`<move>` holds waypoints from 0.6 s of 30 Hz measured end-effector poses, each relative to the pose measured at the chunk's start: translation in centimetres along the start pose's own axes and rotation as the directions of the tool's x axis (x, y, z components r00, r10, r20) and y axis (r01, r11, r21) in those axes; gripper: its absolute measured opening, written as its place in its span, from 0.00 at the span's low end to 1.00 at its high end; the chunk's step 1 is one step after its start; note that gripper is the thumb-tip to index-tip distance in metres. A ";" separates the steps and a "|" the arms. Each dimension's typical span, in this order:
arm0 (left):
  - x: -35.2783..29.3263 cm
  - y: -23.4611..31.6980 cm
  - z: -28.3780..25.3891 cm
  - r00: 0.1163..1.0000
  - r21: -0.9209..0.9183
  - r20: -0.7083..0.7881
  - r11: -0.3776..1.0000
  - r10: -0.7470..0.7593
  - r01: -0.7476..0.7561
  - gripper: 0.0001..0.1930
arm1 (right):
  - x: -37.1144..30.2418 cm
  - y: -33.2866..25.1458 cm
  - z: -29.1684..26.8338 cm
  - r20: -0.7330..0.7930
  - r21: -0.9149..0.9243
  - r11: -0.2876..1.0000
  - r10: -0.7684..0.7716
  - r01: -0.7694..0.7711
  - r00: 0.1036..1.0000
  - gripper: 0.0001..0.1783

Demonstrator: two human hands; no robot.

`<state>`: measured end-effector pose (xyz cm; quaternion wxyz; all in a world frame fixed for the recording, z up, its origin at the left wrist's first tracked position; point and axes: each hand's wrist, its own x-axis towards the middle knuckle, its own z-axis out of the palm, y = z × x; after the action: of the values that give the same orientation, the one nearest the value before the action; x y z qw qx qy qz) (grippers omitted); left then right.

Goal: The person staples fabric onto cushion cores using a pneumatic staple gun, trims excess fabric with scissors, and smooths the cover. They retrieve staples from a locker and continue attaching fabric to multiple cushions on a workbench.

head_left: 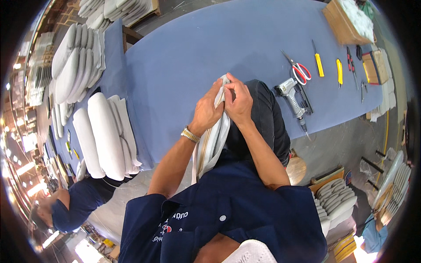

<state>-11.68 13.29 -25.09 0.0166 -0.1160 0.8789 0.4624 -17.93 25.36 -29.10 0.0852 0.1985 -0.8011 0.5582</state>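
Between my body and the blue-covered table (184,52), my two hands hold a light grey upholstered cushion (212,142), seen on edge with a tan strip running along it. My left hand (209,109), a gold watch on its wrist, closes on the cushion's side near the far tip. Opposite it, my right hand (239,101) has its fingers bent and pinched on the fabric at that same end. The cushion's underside is hidden. My dark-trousered knee (261,116) is raised just right of the cushion, against the table edge.
On the table's right lie a staple gun (290,96) with a hose, red-handled scissors (301,73), yellow-handled tools (319,65) and red-handled pliers (351,61). A box of white stuffing (340,22) stands beyond. Grey cushions (105,136) are stacked left, near a co-worker (79,204).
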 end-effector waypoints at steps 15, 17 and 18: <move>-0.5 0.2 2.8 0.972 0.051 -0.175 0.987 0.156 -0.149 0.27 | 0.8 0.2 -0.4 0.217 0.230 0.712 0.627 -0.664 0.748 0.32; -0.4 0.2 2.6 0.971 0.008 -0.178 0.987 0.157 -0.158 0.28 | 0.2 0.8 -0.4 0.253 0.306 0.699 0.595 -0.646 0.763 0.33; -0.4 0.3 2.4 0.977 0.011 -0.160 0.990 0.140 -0.140 0.28 | -0.1 1.0 -0.3 0.254 0.322 0.708 0.575 -0.628 0.778 0.34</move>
<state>-11.58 15.49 -26.22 -0.0866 -0.0904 0.8833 0.4518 -18.32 25.97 -29.91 -0.1971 -0.0239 -0.6981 0.6879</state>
